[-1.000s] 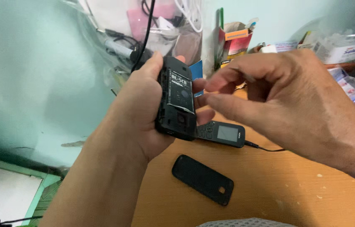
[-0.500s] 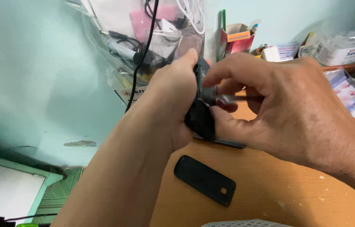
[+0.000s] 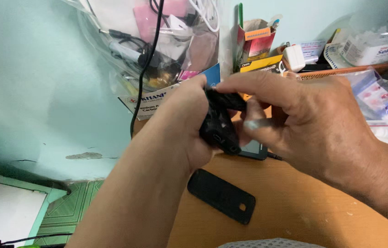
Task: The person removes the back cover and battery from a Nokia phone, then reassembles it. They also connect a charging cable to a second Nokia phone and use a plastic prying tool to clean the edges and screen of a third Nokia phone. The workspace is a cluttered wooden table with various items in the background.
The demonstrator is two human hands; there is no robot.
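Both hands are up over the near edge of the wooden desk (image 3: 304, 206), closed together on one small black phone (image 3: 219, 126). The left hand (image 3: 182, 124) wraps the handset from the left and from behind, its thumb and fingers curled round the body so that only the phone's dark lower end, tilted down toward the desk, shows out of the fist. The right hand (image 3: 304, 119) comes in from the right and meets it, fingers bent and pressed onto the top and front of the phone, one fingertip laid flat across its face; exactly what those fingers pinch there I cannot tell, as the two hands cover most of it. Directly below the hands, lying flat on the desk and apart from them, is a black back cover (image 3: 221, 196) with a small round hole near its right end. Just under the right hand's fingers a second small dark device (image 3: 253, 149) rests on the desk, a thin lead running off to its right. Beyond the hands, against the pale green wall, hangs a clear plastic bag (image 3: 157, 41) stuffed with cables, and a black cord (image 3: 150, 64) drops past it. Farther right of the bag stands an open cardboard box (image 3: 256, 43), with packets heaped behind the right hand.
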